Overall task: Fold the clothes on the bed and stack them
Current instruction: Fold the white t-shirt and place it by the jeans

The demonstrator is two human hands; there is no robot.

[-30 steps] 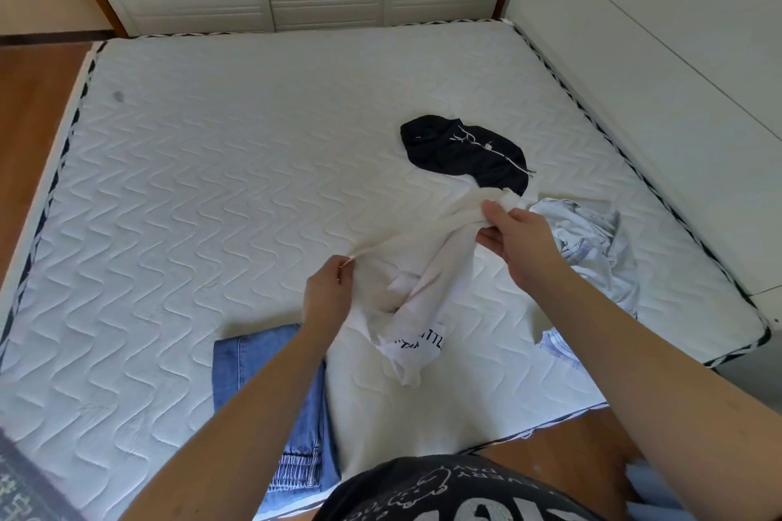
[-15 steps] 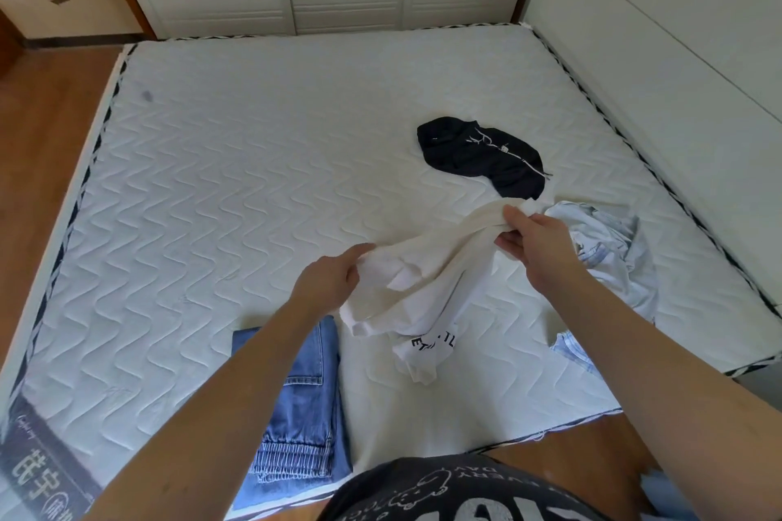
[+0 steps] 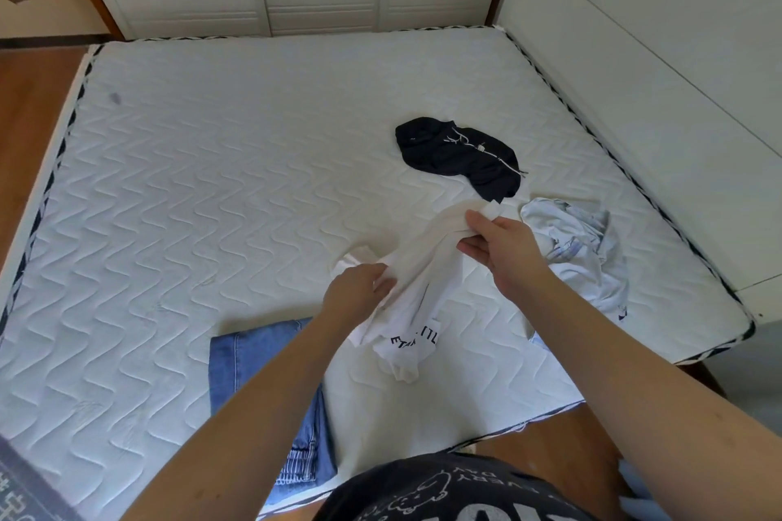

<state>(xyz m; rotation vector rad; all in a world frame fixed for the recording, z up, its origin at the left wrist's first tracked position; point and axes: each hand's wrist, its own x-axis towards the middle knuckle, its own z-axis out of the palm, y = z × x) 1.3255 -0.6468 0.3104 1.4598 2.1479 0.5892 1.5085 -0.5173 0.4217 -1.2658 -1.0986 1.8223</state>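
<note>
Held the white T-shirt (image 3: 427,266) bunched above the bed (image 3: 211,182): left hand (image 3: 359,292) and right hand (image 3: 499,241) each clamped on cloth; best shaken out flat, shoulders found first. Seams seemingly twisted; hard to tell.

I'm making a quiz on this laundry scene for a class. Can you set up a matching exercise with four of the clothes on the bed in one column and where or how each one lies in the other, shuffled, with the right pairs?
Things:
1. white T-shirt
2. jeans
3. black garment
4. pale blue shirt

States:
A. crumpled near the right edge of the mattress
B. folded flat at the near edge, partly under the left forearm
C. held up bunched between the left hand and right hand
D. in a loose heap, farthest from the person

Pairs: 1-C, 2-B, 3-D, 4-A
</note>
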